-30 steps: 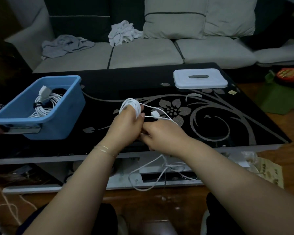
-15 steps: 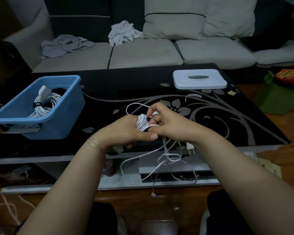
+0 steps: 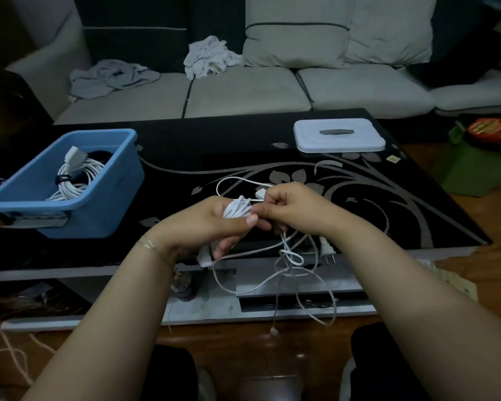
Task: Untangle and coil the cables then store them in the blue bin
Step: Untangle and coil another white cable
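Left hand (image 3: pixel 214 221) grips a small bundle of coiled white cable (image 3: pixel 237 209), fingers curled round it, thumb pressed over the near side. Right hand (image 3: pixel 292 208) sits just right of it, touching, fingers curled and pinching the cable's loose strand next to the coil. One loop arcs out on the far side over the black floral table (image 3: pixel 388 198); the rest hangs tangled below both hands, w/ a two-pin plug (image 3: pixel 327 251) dangling at the near table edge. Blue bin (image 3: pixel 70 198) stands at left on the table, well apart from the hands, w/ another tied white cable (image 3: pixel 75 175) inside. White lid (image 3: pixel 339 136) lies far right. No readable writing; orange packet (image 3: pixel 486 128) print at far right too blurred.
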Motion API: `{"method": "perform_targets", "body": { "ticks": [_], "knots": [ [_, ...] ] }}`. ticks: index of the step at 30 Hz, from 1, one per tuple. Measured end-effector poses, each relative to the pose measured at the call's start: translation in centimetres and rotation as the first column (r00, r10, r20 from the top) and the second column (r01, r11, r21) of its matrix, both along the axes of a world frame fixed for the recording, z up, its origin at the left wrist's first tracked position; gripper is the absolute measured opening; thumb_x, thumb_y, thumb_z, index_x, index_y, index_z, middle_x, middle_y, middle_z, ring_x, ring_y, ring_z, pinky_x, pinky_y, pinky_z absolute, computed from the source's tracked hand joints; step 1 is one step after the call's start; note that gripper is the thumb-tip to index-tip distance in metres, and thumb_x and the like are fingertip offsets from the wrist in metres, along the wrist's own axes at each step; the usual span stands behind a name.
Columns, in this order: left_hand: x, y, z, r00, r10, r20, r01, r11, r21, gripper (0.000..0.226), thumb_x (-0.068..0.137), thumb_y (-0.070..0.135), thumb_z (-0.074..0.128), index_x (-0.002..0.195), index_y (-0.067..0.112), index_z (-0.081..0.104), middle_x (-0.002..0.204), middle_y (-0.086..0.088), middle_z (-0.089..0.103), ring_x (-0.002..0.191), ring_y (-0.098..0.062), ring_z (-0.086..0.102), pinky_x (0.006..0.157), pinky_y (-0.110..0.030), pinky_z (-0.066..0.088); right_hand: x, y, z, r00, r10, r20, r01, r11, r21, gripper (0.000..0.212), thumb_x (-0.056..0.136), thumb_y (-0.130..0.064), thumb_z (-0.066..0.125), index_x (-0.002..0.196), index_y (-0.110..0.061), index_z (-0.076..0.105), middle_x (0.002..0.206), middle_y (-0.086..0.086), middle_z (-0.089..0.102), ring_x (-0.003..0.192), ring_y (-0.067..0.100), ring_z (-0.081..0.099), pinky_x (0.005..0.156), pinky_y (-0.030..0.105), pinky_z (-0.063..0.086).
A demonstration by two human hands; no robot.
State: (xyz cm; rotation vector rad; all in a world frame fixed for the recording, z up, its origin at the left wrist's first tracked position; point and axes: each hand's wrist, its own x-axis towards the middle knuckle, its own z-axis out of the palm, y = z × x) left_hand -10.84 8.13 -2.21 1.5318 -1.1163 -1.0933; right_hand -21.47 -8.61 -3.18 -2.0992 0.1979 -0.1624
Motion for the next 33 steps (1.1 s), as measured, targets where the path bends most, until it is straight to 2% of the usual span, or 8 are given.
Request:
{"method": "perform_targets", "body": {
  "ticks": [5, 10, 14, 17, 22, 26, 30, 33],
  "knots": [
    [-0.1, -0.2, -0.5, 0.938, -0.069, -0.340, -0.009, 0.975, -0.223, 0.040, 0.093, 0.039, 0.054, 0.104, 0.005, 0.071, 0.053, 0.002, 0.063, 0.028, 0.003, 0.031, 0.036, -0.015, 0.022, 0.5, 1.1, -0.1, 0.991, -0.032, 0.131, -0.009, 0.952, 0.307, 0.056, 0.071, -0.065, 0.047, 0.071, -0.009, 0.051, 0.051, 0.009, 0.039, 0.040, 0.013, 0.037, 0.040, 0.021, 0.036],
    [0.0, -0.9, -0.4, 0.779, -0.003, -0.626, -0.276, 0.896, -0.348, 0.055, 0.074, 0.050, 0.072, 0.106, 0.006, 0.072, 0.110, -0.008, 0.072, 0.028, 0.001, 0.037, 0.035, -0.007, 0.031, 1.4, 2.2, -1.7, 0.998, -0.011, 0.063, -0.031, 0.786, 0.618, 0.039, 0.100, -0.038, 0.040, 0.099, -0.001, 0.052, 0.046, 0.004, 0.044, 0.041, 0.017, 0.043, 0.052, 0.030, 0.040],
    [-0.1, -1.0, 0.7, 0.645, 0.097, -0.758, -0.495, 0.809, -0.318, 0.048, 0.091, 0.036, 0.041, 0.116, -0.001, 0.061, 0.121, -0.009, 0.067, 0.031, -0.001, 0.040, 0.038, -0.008, 0.033, 1.1, 2.8, -2.1, 0.997, 0.081, -0.006, -0.068, 0.874, 0.481, 0.009, 0.097, -0.017, 0.052, 0.097, -0.009, 0.048, 0.068, 0.008, 0.062, 0.053, 0.016, 0.059, 0.057, 0.022, 0.048],
    [0.0, -0.8, 1.1, 0.603, 0.161, -0.781, -0.593, 0.745, -0.305, 0.041, 0.094, 0.026, 0.038, 0.123, 0.000, 0.049, 0.121, -0.008, 0.067, 0.034, -0.002, 0.039, 0.042, -0.008, 0.032, 1.0, 3.0, -2.2, 0.989, 0.140, -0.056, -0.110, 0.925, 0.362, 0.027, 0.090, -0.008, 0.062, 0.112, -0.007, 0.046, 0.096, 0.017, 0.062, 0.068, 0.022, 0.064, 0.068, 0.027, 0.053],
    [1.7, 0.2, 2.1, 0.448, 0.125, -0.885, -0.774, 0.549, -0.315, 0.031, 0.095, 0.014, 0.040, 0.119, -0.002, 0.051, 0.117, -0.015, 0.068, 0.045, -0.001, 0.050, 0.050, -0.007, 0.041, 0.1, 3.9, -3.6, 0.950, 0.202, -0.238, -0.216, 0.976, -0.035, 0.046, 0.097, -0.021, 0.053, 0.139, -0.032, 0.035, 0.075, 0.002, 0.060, 0.069, 0.023, 0.063, 0.065, 0.035, 0.054],
    [2.7, 0.5, 1.8, 0.532, 0.380, -0.757, -0.810, 0.490, -0.323, 0.032, 0.101, 0.018, 0.038, 0.127, 0.004, 0.049, 0.125, -0.006, 0.066, 0.074, -0.002, 0.062, 0.072, -0.013, 0.050, 0.2, 4.7, -3.6, 0.970, 0.128, -0.206, -0.157, 0.979, -0.127, 0.023, 0.102, -0.032, 0.038, 0.122, -0.026, 0.049, 0.075, -0.009, 0.054, 0.075, 0.015, 0.057, 0.072, 0.034, 0.048],
    [1.9, 0.1, 1.4, 0.570, 0.679, -0.463, -0.821, 0.454, -0.345, 0.031, 0.101, 0.020, 0.046, 0.129, 0.008, 0.051, 0.123, -0.001, 0.065, 0.073, -0.006, 0.069, 0.065, -0.018, 0.051, -0.1, 5.0, -2.8, 0.960, 0.149, -0.236, -0.227, 0.909, -0.350, 0.029, 0.102, -0.042, 0.031, 0.124, -0.030, 0.045, 0.103, 0.001, 0.063, 0.094, 0.021, 0.059, 0.082, 0.041, 0.049],
    [1.4, -0.3, 1.2, 0.575, 0.800, -0.170, -0.789, 0.488, -0.372, 0.035, 0.099, 0.020, 0.052, 0.132, 0.010, 0.051, 0.108, 0.012, 0.065, 0.064, -0.008, 0.069, 0.064, -0.021, 0.055, -0.3, 5.1, -2.2, 0.966, 0.170, -0.194, -0.243, 0.853, -0.461, 0.028, 0.102, -0.044, 0.027, 0.119, -0.029, 0.044, 0.087, 0.002, 0.061, 0.081, 0.021, 0.057, 0.069, 0.037, 0.047]
  ]
}}
